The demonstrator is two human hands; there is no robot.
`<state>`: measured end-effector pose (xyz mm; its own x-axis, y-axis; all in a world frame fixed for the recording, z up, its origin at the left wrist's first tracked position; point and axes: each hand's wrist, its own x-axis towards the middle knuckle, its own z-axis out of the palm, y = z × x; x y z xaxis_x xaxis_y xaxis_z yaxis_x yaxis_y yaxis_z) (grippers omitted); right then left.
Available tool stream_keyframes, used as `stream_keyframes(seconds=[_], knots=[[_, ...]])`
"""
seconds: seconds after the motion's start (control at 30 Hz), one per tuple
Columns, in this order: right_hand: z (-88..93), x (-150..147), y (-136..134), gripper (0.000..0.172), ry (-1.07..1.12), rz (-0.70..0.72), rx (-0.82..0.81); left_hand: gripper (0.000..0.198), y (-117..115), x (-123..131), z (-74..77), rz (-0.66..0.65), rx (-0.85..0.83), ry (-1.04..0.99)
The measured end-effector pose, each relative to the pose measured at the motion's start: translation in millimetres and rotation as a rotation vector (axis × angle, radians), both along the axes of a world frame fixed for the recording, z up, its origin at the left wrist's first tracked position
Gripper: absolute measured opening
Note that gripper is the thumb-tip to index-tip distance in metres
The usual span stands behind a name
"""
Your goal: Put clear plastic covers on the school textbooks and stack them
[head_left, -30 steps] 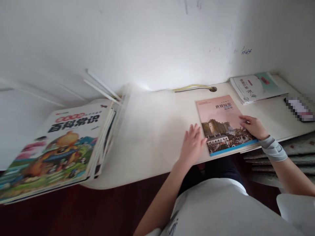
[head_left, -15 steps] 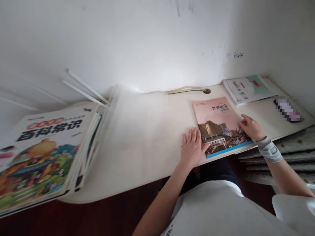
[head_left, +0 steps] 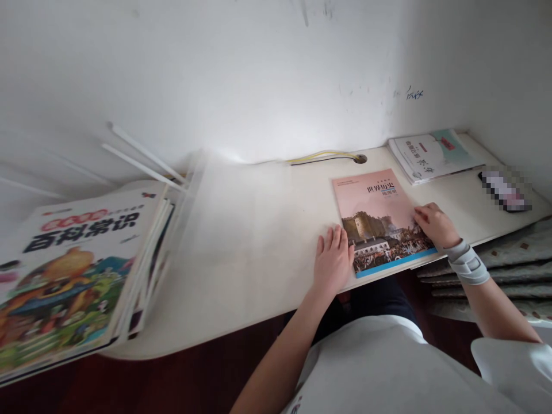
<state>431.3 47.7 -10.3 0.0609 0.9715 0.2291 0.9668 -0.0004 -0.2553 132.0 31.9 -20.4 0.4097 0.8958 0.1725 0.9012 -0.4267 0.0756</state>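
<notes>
A pink book (head_left: 377, 218) with a castle and crowd on its cover lies closed on the white desk (head_left: 263, 230) in front of me. My left hand (head_left: 332, 259) rests flat on the desk along the book's left edge, fingers stretched out and the thumb beside the cover. At the right edge of the book, my right hand (head_left: 435, 224) has thumb and forefinger pinched together on the side of the cover, the other fingers curled. How much of the book is between those fingertips is hard to see. A grey band (head_left: 468, 261) wraps my right wrist.
On the left stands a stack of large books (head_left: 86, 276), with thin white rods (head_left: 144, 164) behind it. Back right are several booklets (head_left: 435, 155) and a blurred-out phone (head_left: 504, 190). A yellow cable (head_left: 323, 155) runs along the wall to a hole. Patterned fabric (head_left: 509, 259) lies below the desk's right edge.
My left thumb has drawn back from the cover to the book's edge. My right thumb and forefinger have closed together at the right edge. The whole view has shifted slightly.
</notes>
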Motion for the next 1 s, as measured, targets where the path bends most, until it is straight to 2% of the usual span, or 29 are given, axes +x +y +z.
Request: stream_keyframes(seconds=[0.43,0.7,0.87,0.93,1.0], knots=[[-2.5,-1.6,-4.7,0.032,0.038,0.021,0.029,0.056,0.9,0.0,-2.2,-0.008,0.002,0.022],[2.9,-5.7,-3.7,0.026,0.020,-0.010,-0.025,0.050,-0.3,1.1,-1.0,-0.004,0.013,-0.011],[0.0,-3.3,-3.9,0.031,0.135,0.008,0.018,0.048,0.0,1.7,-1.0,-0.013,0.018,-0.013],[3.1,-4.3,-6.0,0.036,0.250,0.016,0.050,0.048,0.0,0.7,-1.2,-0.015,0.012,-0.025],[11.6,-9.4,-9.8,0.041,0.415,0.081,0.073,0.046,-0.8,0.4,0.8,-0.017,0.002,-0.066]])
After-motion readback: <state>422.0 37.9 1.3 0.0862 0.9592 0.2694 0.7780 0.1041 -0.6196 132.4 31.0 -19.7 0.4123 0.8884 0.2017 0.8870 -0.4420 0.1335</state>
